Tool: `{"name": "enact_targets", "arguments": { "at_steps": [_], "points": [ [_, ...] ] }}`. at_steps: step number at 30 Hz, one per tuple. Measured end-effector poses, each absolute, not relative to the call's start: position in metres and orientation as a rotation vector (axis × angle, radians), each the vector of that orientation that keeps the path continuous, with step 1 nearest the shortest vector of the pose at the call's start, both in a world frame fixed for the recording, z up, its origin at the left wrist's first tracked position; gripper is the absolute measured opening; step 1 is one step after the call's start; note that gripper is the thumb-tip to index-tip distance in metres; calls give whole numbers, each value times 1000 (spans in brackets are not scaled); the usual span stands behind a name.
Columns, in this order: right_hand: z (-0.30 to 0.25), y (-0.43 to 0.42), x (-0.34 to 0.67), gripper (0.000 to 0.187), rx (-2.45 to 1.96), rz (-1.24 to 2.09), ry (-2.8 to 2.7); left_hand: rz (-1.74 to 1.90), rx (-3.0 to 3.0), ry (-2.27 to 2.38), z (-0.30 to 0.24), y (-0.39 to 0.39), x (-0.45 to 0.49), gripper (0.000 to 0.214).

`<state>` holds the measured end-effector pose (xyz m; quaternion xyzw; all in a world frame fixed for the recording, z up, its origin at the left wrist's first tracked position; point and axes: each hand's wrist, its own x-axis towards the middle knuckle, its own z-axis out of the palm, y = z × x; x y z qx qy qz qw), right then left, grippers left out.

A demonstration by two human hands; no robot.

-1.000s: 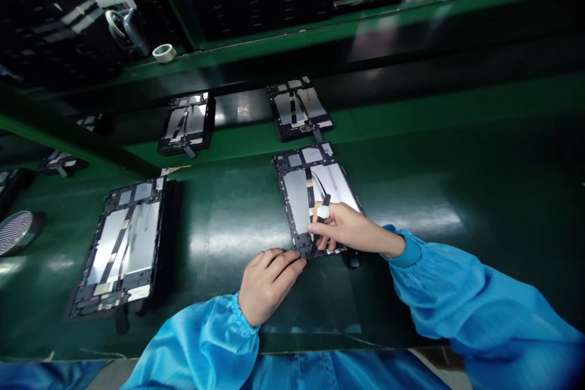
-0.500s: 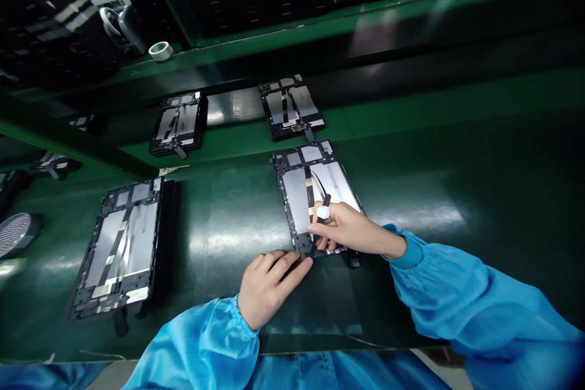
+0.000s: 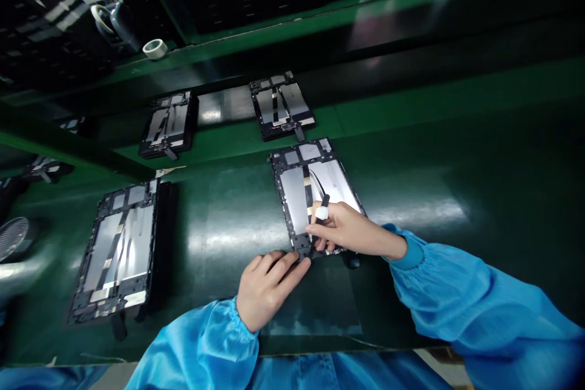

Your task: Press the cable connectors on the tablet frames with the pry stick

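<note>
Green mat lies under your tablet, which sits back-open just ahead of you. Your right hand pinches a black tool, tip down at the tablet's near edge. Your left hand holds nothing, its fingers flat on the near corner. The work there looks under way, not finished. Another tablet lies to your left.

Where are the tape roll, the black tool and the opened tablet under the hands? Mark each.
tape roll (image 3: 155, 55): head view, on its white outer band.
black tool (image 3: 324, 202): head view, on the shaft above the right hand (image 3: 350, 233).
opened tablet (image 3: 294, 194): head view, on its silver left plate.
</note>
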<state>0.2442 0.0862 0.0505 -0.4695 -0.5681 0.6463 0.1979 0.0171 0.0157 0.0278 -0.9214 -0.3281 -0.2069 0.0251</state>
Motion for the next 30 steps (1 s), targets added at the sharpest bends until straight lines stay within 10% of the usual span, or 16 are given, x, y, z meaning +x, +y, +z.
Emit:
{"name": "enact_targets", "arguments": {
  "at_steps": [12,30],
  "points": [
    [50,49,278,21,-1477,1290,-1686,-643,-2887,-1034,27,17,20,33],
    [42,50,274,18,-1434,1348,-1578,-512,-2857,-1058,19,13,21,39]
  ]
}}
